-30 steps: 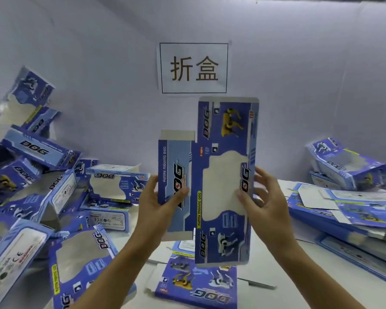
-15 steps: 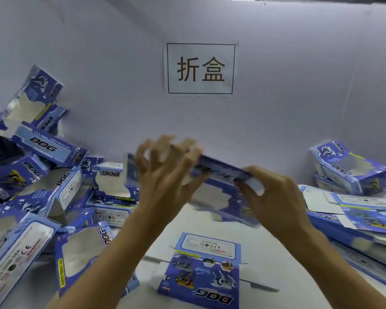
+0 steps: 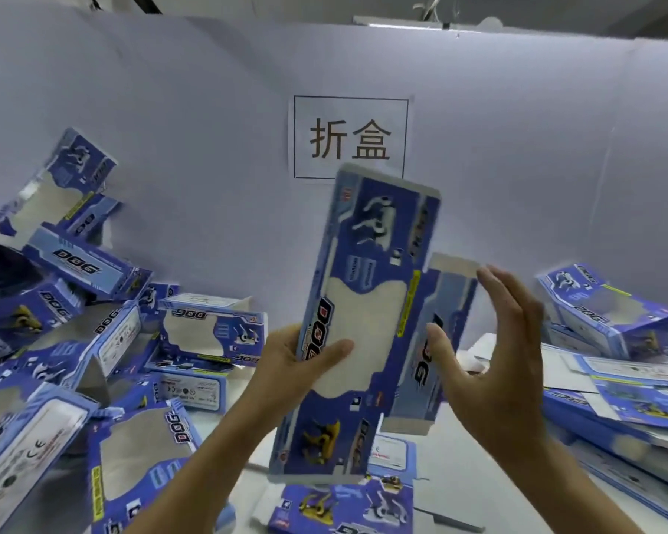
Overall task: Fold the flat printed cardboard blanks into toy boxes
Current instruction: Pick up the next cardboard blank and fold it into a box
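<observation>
Your left hand (image 3: 301, 364) pinches the blank (image 3: 363, 325) at its left edge, thumb over the window, fingers behind. Blank stands near upright in front of you, long axis vertical, top tipped a bit right. Side panel (image 3: 440, 341) juts right, toward your right hand (image 3: 494, 360), which is wide, fingers straight, holding nothing, just beside that panel. Right hand's nearer, so prob. it pushes that panel back to square the blank up.

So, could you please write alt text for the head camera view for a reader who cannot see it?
A person's left hand grips a flat blue "DOG" cardboard blank upright, with the right hand open beside it. Folded boxes pile up at left, flat blanks stack at right.
</observation>
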